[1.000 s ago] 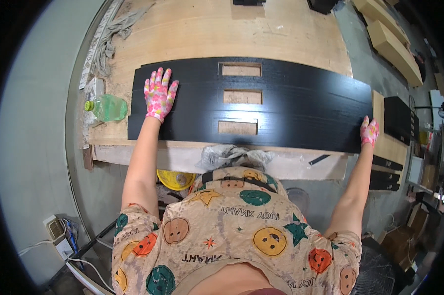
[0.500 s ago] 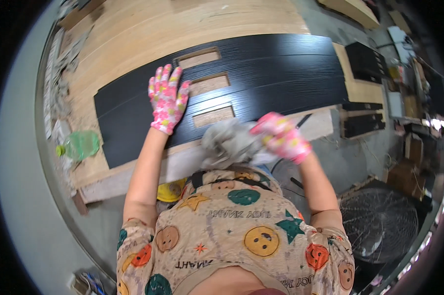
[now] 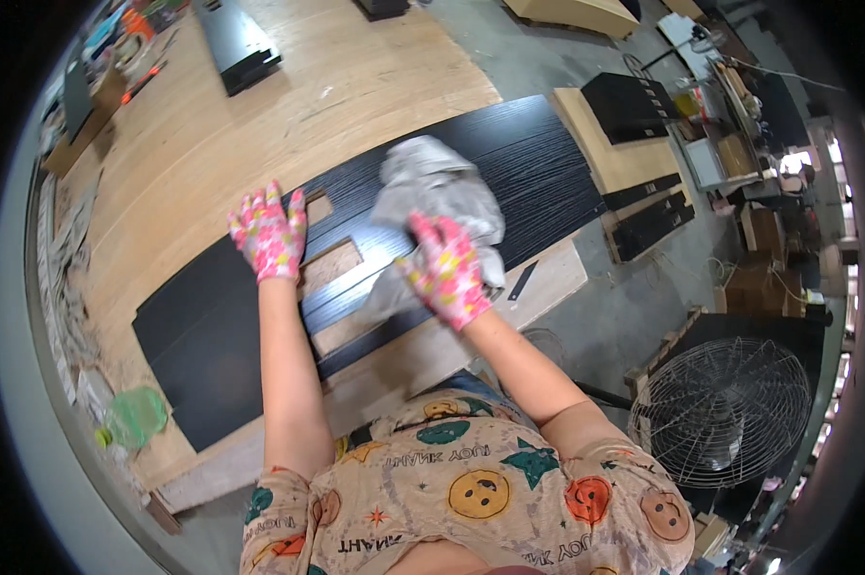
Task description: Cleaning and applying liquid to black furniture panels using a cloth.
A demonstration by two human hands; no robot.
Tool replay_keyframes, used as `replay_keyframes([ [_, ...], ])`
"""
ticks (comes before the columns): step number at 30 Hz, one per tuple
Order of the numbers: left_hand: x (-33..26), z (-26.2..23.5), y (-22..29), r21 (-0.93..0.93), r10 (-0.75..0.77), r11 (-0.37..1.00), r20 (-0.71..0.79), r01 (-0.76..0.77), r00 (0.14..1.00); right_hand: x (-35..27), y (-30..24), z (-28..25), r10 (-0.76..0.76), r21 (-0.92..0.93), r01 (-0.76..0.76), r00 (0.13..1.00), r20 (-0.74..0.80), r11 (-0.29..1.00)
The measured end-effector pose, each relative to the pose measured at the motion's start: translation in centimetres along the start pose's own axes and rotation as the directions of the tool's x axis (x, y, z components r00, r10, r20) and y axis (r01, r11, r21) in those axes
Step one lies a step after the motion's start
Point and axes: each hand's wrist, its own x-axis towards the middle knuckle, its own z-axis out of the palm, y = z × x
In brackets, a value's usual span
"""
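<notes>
Black panel (image 3: 197, 359) flat on desk (image 3: 365, 91). Left hand (image 3: 269, 235) splayed over panel's far edge. Right hand (image 3: 449, 275) on grey cloth (image 3: 437, 182) over panel; cannot tell if gripping. Capped green bottle (image 3: 135, 418), desk's left; contents unclear.

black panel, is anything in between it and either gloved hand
Yes, on one side: a crumpled grey cloth lies between the gloved right hand and the black panel. Nothing visible stands between the gloved left hand and the panel.
</notes>
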Motion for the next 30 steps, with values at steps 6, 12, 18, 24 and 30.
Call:
replay_keyframes([
  [6, 0.0, -0.4, 0.2, -0.215, 0.022, 0.974, -0.208, -0.068, 0.978, 6.1, 1.7, -3.2, -0.139, -0.21, 0.164, 0.982, 0.127, 0.964],
  [12, -0.3, 1.0, -1.2, -0.233, 0.098, 0.959, -0.253, -0.159, 0.962, 9.5, -1.4, 2.1, -0.251, -0.009, 0.28, 0.875, 0.415, 0.96],
  [18, -0.4, -1.0, 0.3, -0.208, 0.052, 0.971, -0.295, -0.117, 0.954, 9.7, 18.4, -2.8, -0.075, -0.36, 0.091, 0.995, 0.06, 0.928],
  [24, 0.2, -0.3, 0.5, -0.268, 0.079, 0.949, -0.305, -0.165, 0.949, 6.6, 17.5, -0.4, 0.344, -0.527, -0.313, 0.938, -0.041, 0.79],
  [30, 0.2, -0.7, -0.3, -0.25, 0.093, 0.951, -0.332, -0.182, 0.939, -0.2, 14.9, -1.4, -0.194, -0.588, 0.223, 0.975, 0.112, 0.777],
])
